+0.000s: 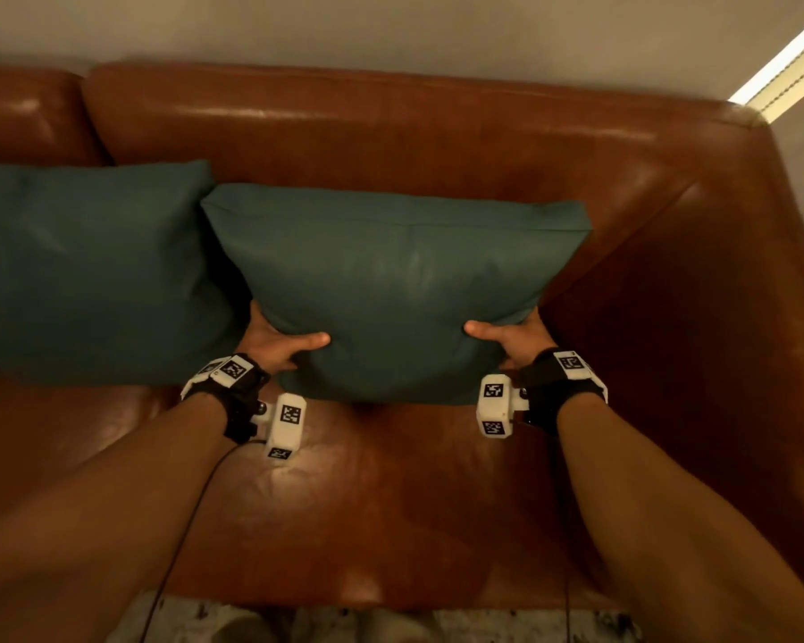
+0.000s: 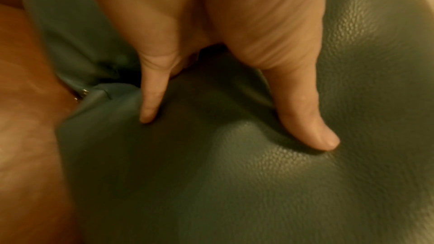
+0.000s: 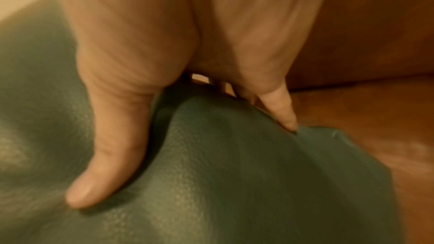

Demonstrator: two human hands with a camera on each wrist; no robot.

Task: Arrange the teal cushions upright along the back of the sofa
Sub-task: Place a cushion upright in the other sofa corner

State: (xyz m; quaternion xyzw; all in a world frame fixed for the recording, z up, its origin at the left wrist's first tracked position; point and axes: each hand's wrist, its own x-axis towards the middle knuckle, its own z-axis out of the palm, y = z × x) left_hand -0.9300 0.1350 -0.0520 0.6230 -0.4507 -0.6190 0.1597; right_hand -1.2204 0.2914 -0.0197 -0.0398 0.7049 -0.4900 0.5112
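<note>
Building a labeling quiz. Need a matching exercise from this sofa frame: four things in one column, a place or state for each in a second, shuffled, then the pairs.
Things:
1. held cushion
2. second cushion
3. left hand
4. right hand

Places or states:
A. grips the held cushion's lower corner on the armrest side
B. stands upright against the sofa back, nobody touching it
C. gripped at both lower corners, between the other cushion and the armrest
D. grips the lower corner next to the other cushion

Pairs: 1-C, 2-B, 3-D, 4-A
</note>
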